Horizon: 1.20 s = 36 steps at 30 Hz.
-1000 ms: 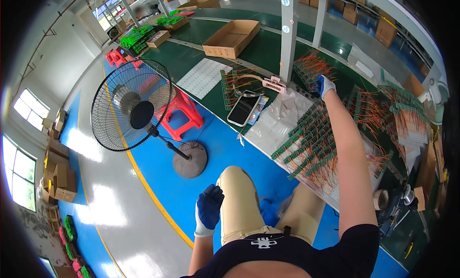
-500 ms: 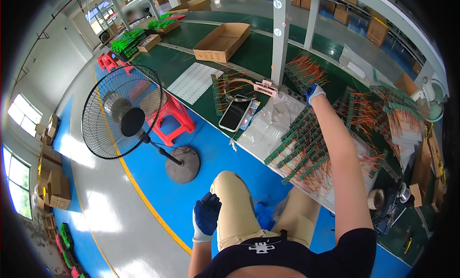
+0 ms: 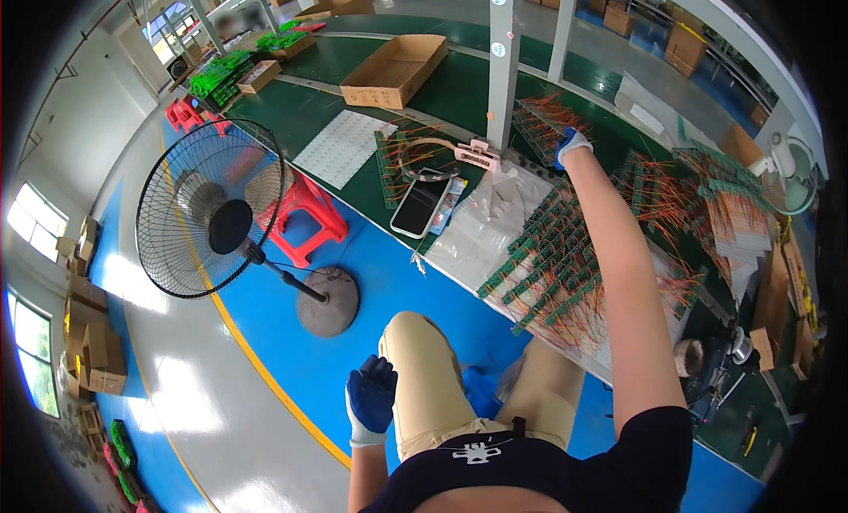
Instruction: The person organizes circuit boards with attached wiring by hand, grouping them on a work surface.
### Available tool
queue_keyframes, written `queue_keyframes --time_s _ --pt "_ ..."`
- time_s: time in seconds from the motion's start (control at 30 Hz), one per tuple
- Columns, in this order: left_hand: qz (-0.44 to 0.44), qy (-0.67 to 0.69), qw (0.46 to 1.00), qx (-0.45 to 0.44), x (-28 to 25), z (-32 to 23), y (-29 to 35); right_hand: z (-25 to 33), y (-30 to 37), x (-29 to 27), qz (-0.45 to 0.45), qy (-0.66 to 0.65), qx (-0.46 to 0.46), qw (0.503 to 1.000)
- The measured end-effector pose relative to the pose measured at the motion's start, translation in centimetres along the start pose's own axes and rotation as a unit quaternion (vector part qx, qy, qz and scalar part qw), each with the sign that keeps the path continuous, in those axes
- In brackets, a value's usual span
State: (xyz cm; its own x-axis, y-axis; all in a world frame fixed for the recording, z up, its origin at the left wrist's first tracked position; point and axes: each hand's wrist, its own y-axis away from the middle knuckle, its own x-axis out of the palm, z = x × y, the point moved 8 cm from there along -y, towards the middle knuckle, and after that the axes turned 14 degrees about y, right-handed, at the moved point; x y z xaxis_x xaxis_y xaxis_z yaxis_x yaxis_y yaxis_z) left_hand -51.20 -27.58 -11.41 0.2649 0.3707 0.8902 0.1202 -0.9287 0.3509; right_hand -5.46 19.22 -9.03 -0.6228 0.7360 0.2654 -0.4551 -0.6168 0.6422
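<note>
My right hand (image 3: 573, 148), in a white glove with blue-coated fingers, reaches across the bench to a green circuit board (image 3: 535, 133) with thin orange wires. Its fingers curl closed at the board's right edge; the fingertips are partly hidden. Nearer to me, below that forearm, several rows of wired green circuit boards (image 3: 539, 270) lie on clear plastic sheeting (image 3: 464, 239). My left hand (image 3: 371, 398), gloved the same way, hovers beside my left thigh, palm up, open and holding nothing, fingers slightly bent.
A phone (image 3: 421, 205) and a pink-ended cable device (image 3: 477, 154) lie on the bench near a grey post (image 3: 502, 71). More wired boards (image 3: 649, 195) are heaped at the right. A standing fan (image 3: 231, 226) and a red stool (image 3: 311, 217) stand at the left.
My right hand has slid a little farther away along the edge of the wired board. The whole view has shifted slightly; my left hand stays beside the thigh.
</note>
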Motion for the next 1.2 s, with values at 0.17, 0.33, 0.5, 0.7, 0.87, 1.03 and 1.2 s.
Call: queue_keyframes --time_s 0.17,0.33,0.5,0.7,0.87,1.03,1.2 --pt "0.004 0.023 1.0 -0.016 -0.1 0.8 -0.8 5.6 -5.3 -1.2 0.005 0.235 -0.119 0.965" --pt "-0.014 0.027 1.0 -0.001 -1.1 0.0 0.2 4.3 -1.6 2.4 0.09 -0.155 -0.047 0.983" --pt "-0.017 0.029 0.999 -0.003 -0.7 0.5 0.0 8.7 -2.4 1.9 0.199 -0.191 -0.119 0.954" --pt "-0.009 0.022 0.999 -0.022 -0.1 1.3 -0.9 13.7 2.4 -0.2 0.386 -0.114 -0.268 0.875" --pt "0.089 -0.292 0.939 0.16 5.2 -2.5 -0.4 12.4 22.4 -3.0 0.332 0.164 -0.464 0.805" --pt "0.218 -0.439 0.849 0.196 15.1 -2.3 -0.1 9.5 29.8 -4.5 0.39 0.308 -0.417 0.761" --pt "0.275 -0.397 0.837 0.256 20.4 -1.5 -1.8 3.6 35.2 -5.0 0.53 0.412 -0.313 0.672"
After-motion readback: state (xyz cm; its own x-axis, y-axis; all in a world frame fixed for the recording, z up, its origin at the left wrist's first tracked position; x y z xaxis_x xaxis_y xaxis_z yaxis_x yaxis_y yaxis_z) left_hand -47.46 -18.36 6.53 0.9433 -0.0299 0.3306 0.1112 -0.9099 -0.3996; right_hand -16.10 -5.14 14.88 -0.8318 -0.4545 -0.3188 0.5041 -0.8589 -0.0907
